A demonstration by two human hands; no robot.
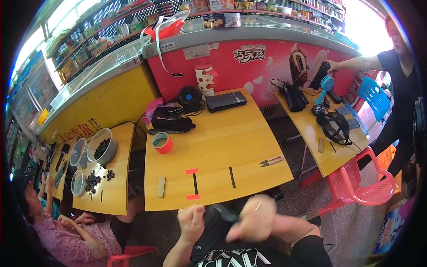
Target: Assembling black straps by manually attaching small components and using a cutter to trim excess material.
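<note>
Ahead of me, bold dark characters [249, 54] edged in white stand on the red freezer front [233, 75], with smaller lettering just above them. A pale label [195, 51] to their left bears print too small for me to read. Red characters [82, 129] mark the yellow panel [115, 100]. Large white letters [240, 259] cross my black shirt [212, 236].

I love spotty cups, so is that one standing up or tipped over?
Upright: the spotted cup stands on the table, red top uppermost.
</note>
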